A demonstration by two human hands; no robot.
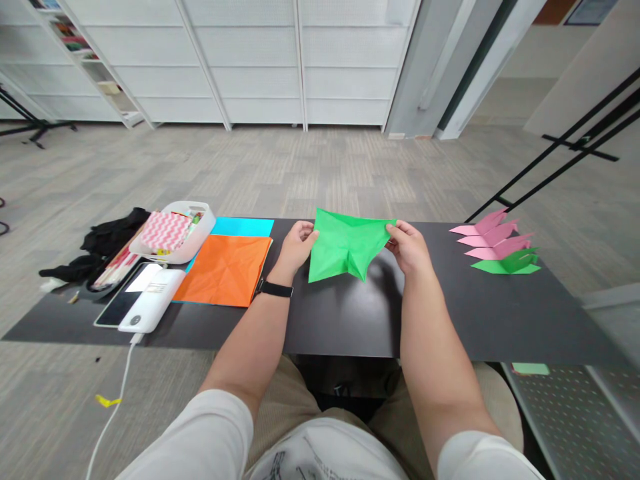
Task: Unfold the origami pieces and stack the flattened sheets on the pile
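Observation:
A creased green paper sheet (347, 245) is held up over the middle of the black table (350, 313). My left hand (296, 245) pinches its left edge, and my right hand (409, 245) pinches its upper right corner. Both hands are closed on the paper, which sags to a folded point at the bottom centre. A black watch sits on my left wrist.
Orange paper (227, 270) lies on blue paper (244, 227) left of my hands. A white tray (177, 232) holds patterned sheets. A phone (125, 300) and white power bank (153, 301) sit near the left edge. Folded pink pieces (493, 239) and a green one (507, 263) rest far right.

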